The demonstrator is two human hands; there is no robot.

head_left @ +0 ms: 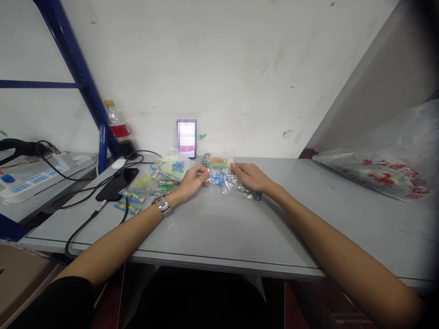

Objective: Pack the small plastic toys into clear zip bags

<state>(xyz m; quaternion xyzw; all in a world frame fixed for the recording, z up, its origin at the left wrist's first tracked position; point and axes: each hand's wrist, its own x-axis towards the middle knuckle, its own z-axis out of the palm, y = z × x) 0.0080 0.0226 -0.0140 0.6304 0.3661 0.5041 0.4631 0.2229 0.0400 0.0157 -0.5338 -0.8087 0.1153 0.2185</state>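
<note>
A clear, crinkled plastic packet (230,182) with something blue inside lies low over the table between my two hands. My left hand (192,182) wears a metal wristwatch and pinches the packet's left end between thumb and fingers. The other end is in my right hand (252,176), closed with the thumb towards the packet. Just behind is another packet (219,161) with an orange-red shape and a colourful header strip. Beside my left hand, several similar packets lie in a loose pile, among them one with a blue figure (177,167) and one with yellow contents (141,183).
A lit phone (187,139) leans against the wall. To the left are a dark phone (118,184) with cables, a cola bottle (118,127), a power strip (44,179) and a blue metal frame (77,59). At right sits a large plastic bag (384,169) with red print.
</note>
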